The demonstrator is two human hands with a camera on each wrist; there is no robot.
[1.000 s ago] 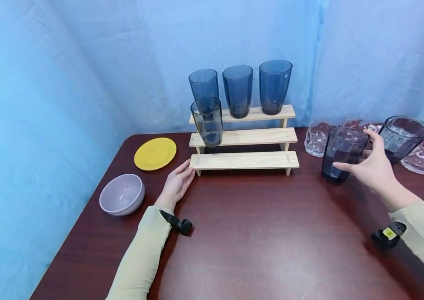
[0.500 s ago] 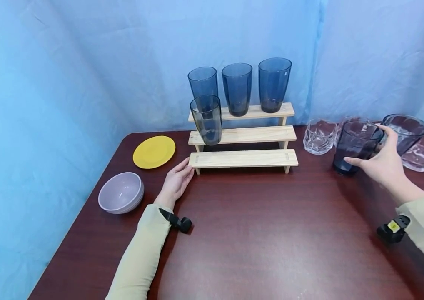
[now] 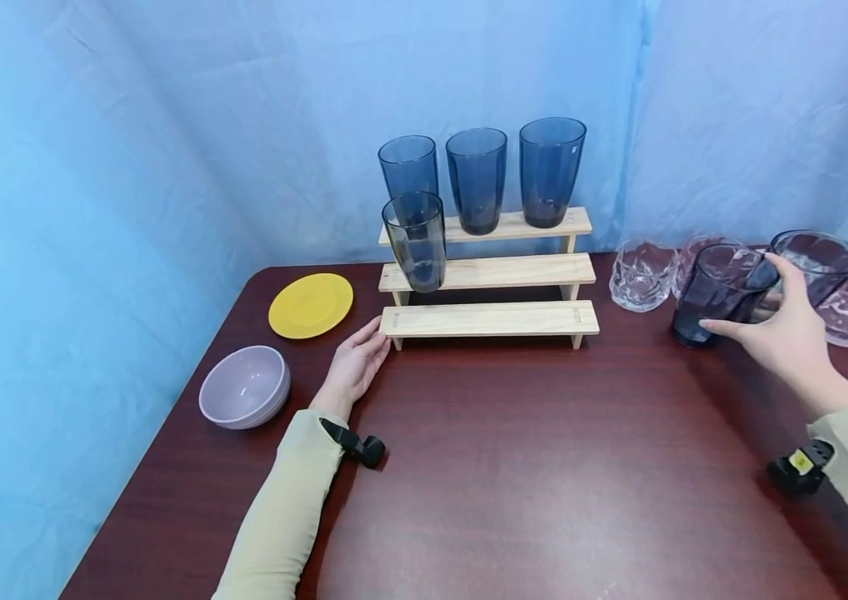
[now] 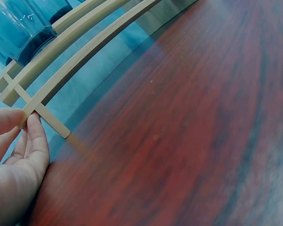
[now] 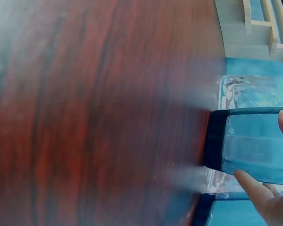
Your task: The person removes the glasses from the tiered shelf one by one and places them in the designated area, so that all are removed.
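At the left end of the lowest step of a three-tier wooden rack [image 3: 491,318], my left hand [image 3: 352,367] pinches the plank between thumb and fingers; the left wrist view shows this plank end [image 4: 49,89] up close. Over on the right, my right hand [image 3: 791,333] grips a dark blue glass tumbler [image 3: 707,292], thumb on its near side and fingers round the far side. The tumbler stands nearly upright, its thick base [image 5: 214,141] close to the tabletop. Another dark tumbler [image 3: 817,262] is just right of it, partly hidden by the right hand.
Three blue tumblers line the rack's top step, the middle one [image 3: 476,183] among them; another [image 3: 416,246] stands on the middle step's left end. Clear textured glasses, such as one [image 3: 641,279], sit at the back right. A yellow plate [image 3: 311,306] and a lilac bowl [image 3: 244,387] lie left.
My right hand has carried the held tumbler rightward and a little toward the back, next to the other dark tumbler. The left hand stays on the rack's end.
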